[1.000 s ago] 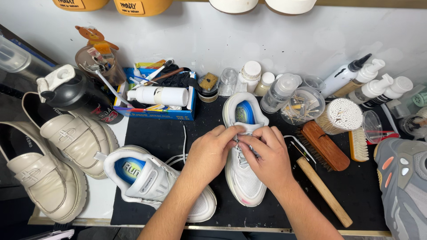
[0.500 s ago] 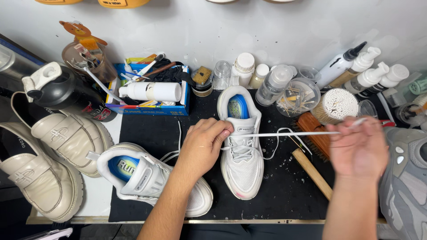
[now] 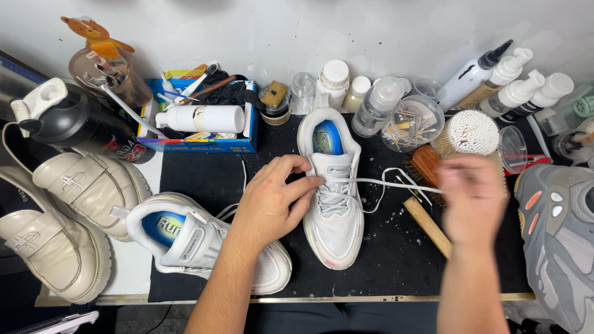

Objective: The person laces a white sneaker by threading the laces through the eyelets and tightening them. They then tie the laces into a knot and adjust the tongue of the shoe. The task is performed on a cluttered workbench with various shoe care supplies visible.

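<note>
Plainly, the left hand (image 3: 275, 201) is there as an anchor: it presses down on the white mesh lace-up sneaker (image 3: 334, 192) that stands toe toward the person in the middle of the black mat-covered surface (image 3: 396, 260), its fingers (image 3: 303, 184) curled and pinching at the lacing just below the tongue, so the shoe cannot slide while the lace is drawn. From that pinch the thin white shoelace (image 3: 396, 183) runs taut and nearly level to the right, toward the right hand (image 3: 473, 198). That hand is blurred; it seems closed on the lace end, but I cannot tell how its fingers are set.

A second white sneaker with a blue insole (image 3: 204, 241) lies just left of the left forearm, its own lace trailing loose. Two cream chunky-soled loafers (image 3: 68, 210) sit at the far left, and a wooden-handled brush (image 3: 427, 185) lies under the stretched lace. A grey running shoe (image 3: 560, 229) rests at the right edge.

Against half a second ago, the right hand has come back inward and lower, so the lace span is shorter, while the left hand stays clamped at the same eyelets. One second ago both hands were bunched together over the lacing.
</note>
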